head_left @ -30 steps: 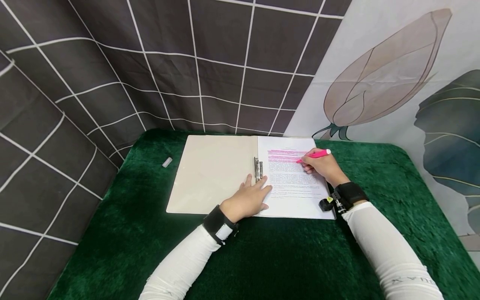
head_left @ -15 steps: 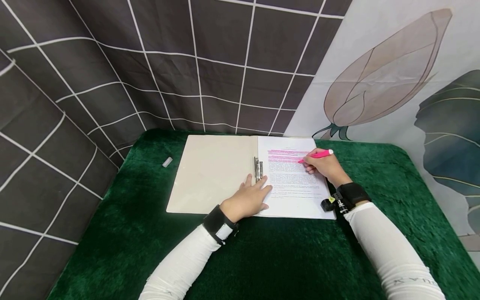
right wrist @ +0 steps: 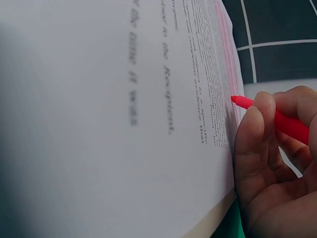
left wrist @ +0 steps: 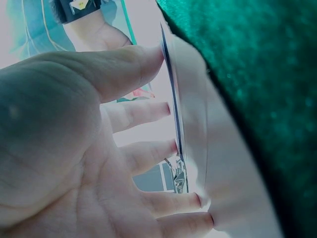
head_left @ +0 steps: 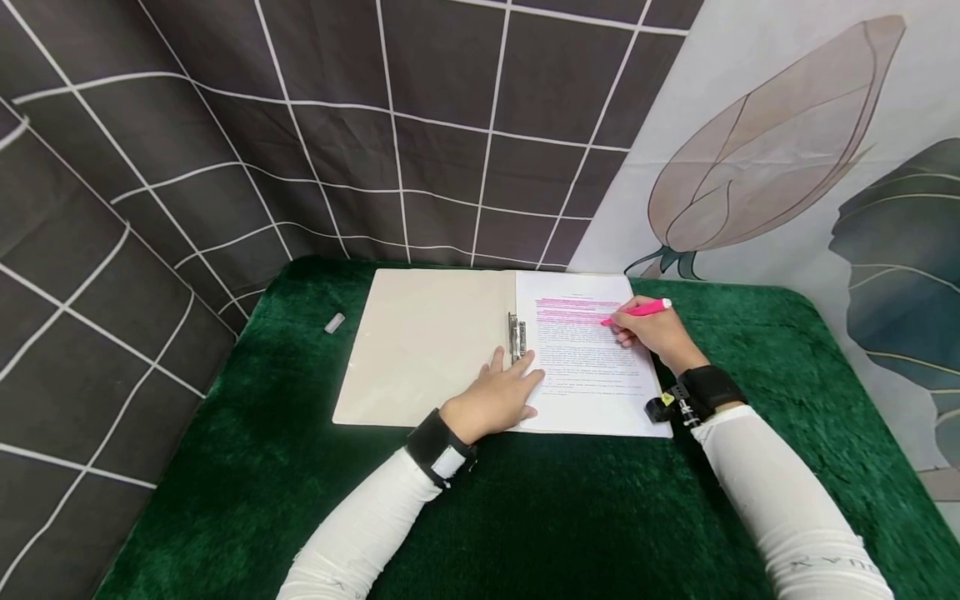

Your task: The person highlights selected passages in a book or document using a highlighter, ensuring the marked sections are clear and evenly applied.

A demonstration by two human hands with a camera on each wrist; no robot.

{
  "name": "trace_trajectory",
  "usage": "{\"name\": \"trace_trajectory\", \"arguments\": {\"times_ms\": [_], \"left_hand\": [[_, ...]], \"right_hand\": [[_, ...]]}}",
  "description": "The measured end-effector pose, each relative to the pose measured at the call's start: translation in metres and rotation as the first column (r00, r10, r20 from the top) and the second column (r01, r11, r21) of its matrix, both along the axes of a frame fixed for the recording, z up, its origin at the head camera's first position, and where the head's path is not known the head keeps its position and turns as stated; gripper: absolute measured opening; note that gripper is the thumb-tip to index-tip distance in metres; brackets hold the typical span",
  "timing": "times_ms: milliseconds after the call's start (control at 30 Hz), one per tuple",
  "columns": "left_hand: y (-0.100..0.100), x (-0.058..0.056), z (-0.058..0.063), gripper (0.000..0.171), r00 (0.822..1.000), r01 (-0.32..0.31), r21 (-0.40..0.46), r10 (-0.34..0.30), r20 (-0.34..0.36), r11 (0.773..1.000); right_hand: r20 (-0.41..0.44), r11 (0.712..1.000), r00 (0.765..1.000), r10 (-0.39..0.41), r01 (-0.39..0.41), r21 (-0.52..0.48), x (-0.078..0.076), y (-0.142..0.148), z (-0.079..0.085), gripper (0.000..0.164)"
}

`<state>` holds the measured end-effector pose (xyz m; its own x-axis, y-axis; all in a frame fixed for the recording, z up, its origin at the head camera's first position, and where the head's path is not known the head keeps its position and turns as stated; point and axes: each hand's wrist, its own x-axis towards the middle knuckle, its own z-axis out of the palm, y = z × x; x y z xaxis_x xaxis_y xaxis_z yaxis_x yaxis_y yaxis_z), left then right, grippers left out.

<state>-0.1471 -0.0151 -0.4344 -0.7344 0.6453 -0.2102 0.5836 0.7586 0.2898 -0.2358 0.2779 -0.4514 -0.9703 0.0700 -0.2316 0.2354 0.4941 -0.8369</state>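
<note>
A printed sheet [head_left: 585, 408] lies on the right half of an opened clip folder [head_left: 427, 342], its upper lines marked in pink. My right hand [head_left: 657, 327] pinches a pink highlighter [head_left: 647, 308], whose tip touches the text near the right margin, just at the lowest pink line. In the right wrist view the highlighter [right wrist: 292, 124] sits between thumb and fingers. With fingers spread, my left hand [head_left: 491, 398] rests across the folder's fold and the sheet's left edge, below the metal clip [head_left: 517, 337]. The clip [left wrist: 179, 176] also shows past the fingers in the left wrist view.
A small whitish cap-like piece [head_left: 334, 323] lies on the green cloth [head_left: 262, 467] left of the folder. Dark gridded fabric [head_left: 442, 150] hangs behind and at the left; a white leaf-patterned cloth [head_left: 757, 125] hangs at the right.
My right hand has slid slightly rightward with the highlighter, and its tip has moved along the line toward the right margin. The left hand has stayed in place.
</note>
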Motion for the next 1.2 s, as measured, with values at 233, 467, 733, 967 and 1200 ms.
{"name": "trace_trajectory", "arguments": {"times_ms": [233, 467, 733, 967, 1200], "left_hand": [[0.000, 0.000, 0.000, 0.062, 1.000, 0.004, -0.003, -0.004, -0.002, 1.000], [0.000, -0.001, -0.001, 0.063, 1.000, 0.007, -0.007, -0.007, 0.005, 1.000], [0.000, -0.001, -0.001, 0.063, 1.000, 0.001, -0.018, -0.001, 0.011, 1.000], [0.000, -0.001, -0.002, 0.063, 1.000, -0.002, -0.018, 0.002, 0.006, 1.000], [0.000, 0.000, -0.002, 0.063, 1.000, -0.001, -0.017, 0.001, 0.004, 1.000]], "right_hand": [[-0.008, 1.000, 1.000, -0.008, 0.007, -0.022, 0.001, 0.004, -0.001, 0.035], [-0.012, 1.000, 1.000, 0.008, -0.008, -0.019, 0.002, 0.006, 0.000, 0.036], [-0.009, 1.000, 1.000, -0.004, 0.004, 0.009, 0.003, 0.010, 0.000, 0.039], [-0.011, 1.000, 1.000, -0.002, 0.002, -0.003, 0.002, 0.015, -0.002, 0.042], [-0.011, 1.000, 1.000, -0.009, 0.009, -0.015, 0.002, 0.014, -0.001, 0.037]]}}
